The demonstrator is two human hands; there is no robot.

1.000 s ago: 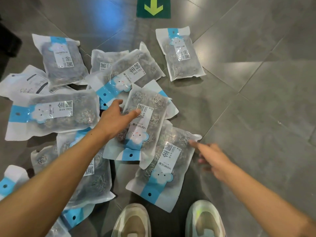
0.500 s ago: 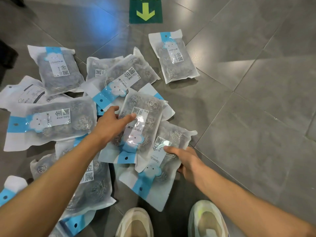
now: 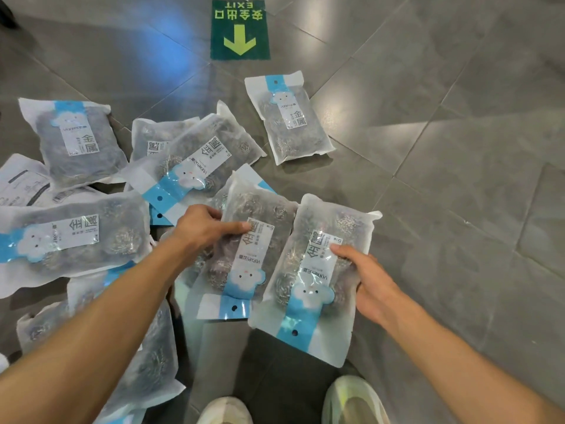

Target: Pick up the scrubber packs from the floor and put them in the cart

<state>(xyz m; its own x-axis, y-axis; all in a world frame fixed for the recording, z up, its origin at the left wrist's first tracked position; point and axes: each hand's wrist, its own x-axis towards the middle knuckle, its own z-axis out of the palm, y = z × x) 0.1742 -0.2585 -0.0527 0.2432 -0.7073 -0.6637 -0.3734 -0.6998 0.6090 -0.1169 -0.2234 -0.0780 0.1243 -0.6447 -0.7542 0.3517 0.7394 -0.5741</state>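
Grey tiled floor [image 3: 458, 179] carries a scatter of translucent scrubber packs with blue strips and white labels. Far left: one pack face down [image 3: 23, 183], printed back showing, partly under its neighbours. Upright pack [image 3: 73, 142] just above it, blue strip at the top. Long sideways pack [image 3: 70, 240] lies below those, blue end pointing left. Lower left: more packs [image 3: 146, 362] half hidden under the left forearm, overlapping each other. Centre pile: tilted pack [image 3: 195, 160] lies over another pack [image 3: 153, 139] behind it; a blue-edged pack [image 3: 250, 179] peeks out underneath. Left hand [image 3: 201, 228] grasps the left-held pack [image 3: 244, 255] at its upper left edge, thumb on top over the label, fingers curled round the edge. That pack's blue end points toward the person and it lies over the pile. Right-held pack [image 3: 312, 283] sits just beside it, edges overlapping, tilted, blue end nearest. Right hand [image 3: 370, 286] grasps this pack at its right edge, thumb pressed on the label, fingers wrapped underneath. Cannot tell whether either held pack is clear of the floor. Lone pack [image 3: 287, 117] lies apart, further back on the floor, near a green exit sign [image 3: 240, 29] with an arrow. Two pale shoes [image 3: 354, 402] at the near edge. No cart in view.
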